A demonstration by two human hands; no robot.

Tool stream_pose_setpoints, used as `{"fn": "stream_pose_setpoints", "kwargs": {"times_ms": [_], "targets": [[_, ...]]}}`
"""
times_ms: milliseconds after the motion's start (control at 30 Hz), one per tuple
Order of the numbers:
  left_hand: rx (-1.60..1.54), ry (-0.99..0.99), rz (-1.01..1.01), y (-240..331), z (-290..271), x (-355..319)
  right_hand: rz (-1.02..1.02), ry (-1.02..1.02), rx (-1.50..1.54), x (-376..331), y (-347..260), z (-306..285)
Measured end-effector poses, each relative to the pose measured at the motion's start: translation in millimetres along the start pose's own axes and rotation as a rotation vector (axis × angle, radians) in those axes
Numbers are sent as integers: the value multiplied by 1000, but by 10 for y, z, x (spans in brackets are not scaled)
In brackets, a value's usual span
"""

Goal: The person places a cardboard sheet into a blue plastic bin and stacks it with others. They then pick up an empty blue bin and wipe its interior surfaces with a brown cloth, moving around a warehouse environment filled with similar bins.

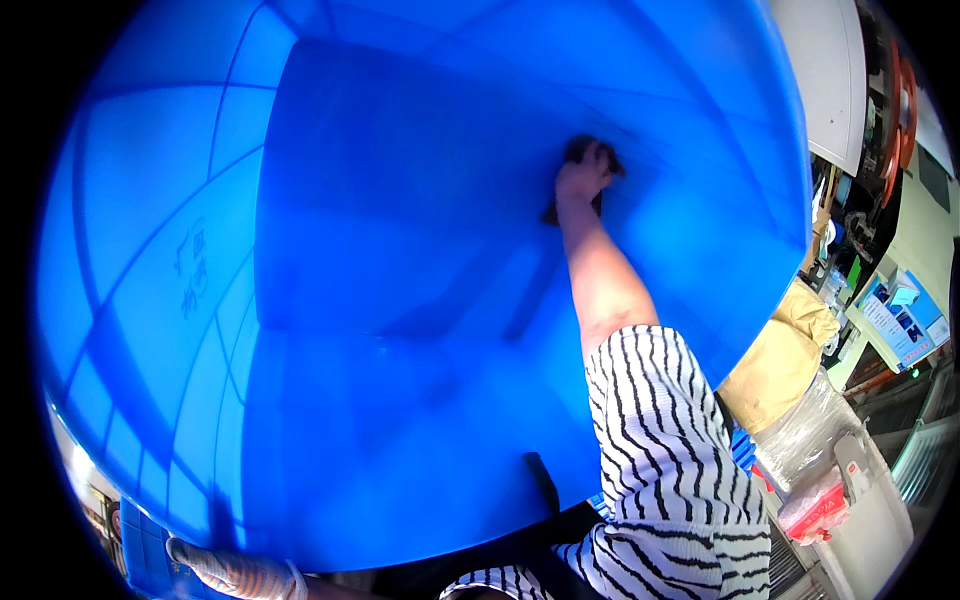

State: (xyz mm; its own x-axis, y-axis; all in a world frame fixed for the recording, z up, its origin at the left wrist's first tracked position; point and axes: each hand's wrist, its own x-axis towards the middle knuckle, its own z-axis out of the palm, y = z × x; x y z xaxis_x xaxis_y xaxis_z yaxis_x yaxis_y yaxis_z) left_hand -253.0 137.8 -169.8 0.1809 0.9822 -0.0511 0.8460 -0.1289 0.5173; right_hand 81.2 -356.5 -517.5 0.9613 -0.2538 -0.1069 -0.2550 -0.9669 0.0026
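Note:
My right hand (585, 175) reaches deep into a large blue plastic bin (400, 270). Its fingers are closed over a dark cloth (551, 212), pressed against the bin's inner wall; the cloth is slightly blurred and partly covered by the hand. At the lower left, outside the bin's near rim, is my left hand (235, 572), in what looks like a striped knit glove. It lies along the rim, and its fingers are not clear enough to read.
Brown paper packaging (780, 360), a clear-wrapped bundle (800, 430) and a red-and-white packet (815, 512) lie outside the bin at right. Beyond them is a blue box (905, 318). A short black strip (541, 482) shows at the near rim.

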Motion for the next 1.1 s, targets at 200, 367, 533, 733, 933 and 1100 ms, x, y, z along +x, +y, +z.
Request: {"fn": "stream_pose_setpoints", "kwargs": {"times_ms": [200,367,533,733,933,1100], "targets": [[-15,48,-167,320,140,-130,-738,-277,7,-1557,-532,-387],[-144,1,-219,525,196,-207,-923,-579,-126,-1733,-105,-346],[-136,-58,-163,230,109,-56,-515,-113,-390,-132,414,125],[-148,-19,-185,364,125,-147,129,10,-17,-1947,61,295],[-9,23,-128,268,69,-125,764,-484,-216,-2321,-452,120],[-105,27,-173,368,161,-125,-177,-78,102,-412,-347,-119]]}}
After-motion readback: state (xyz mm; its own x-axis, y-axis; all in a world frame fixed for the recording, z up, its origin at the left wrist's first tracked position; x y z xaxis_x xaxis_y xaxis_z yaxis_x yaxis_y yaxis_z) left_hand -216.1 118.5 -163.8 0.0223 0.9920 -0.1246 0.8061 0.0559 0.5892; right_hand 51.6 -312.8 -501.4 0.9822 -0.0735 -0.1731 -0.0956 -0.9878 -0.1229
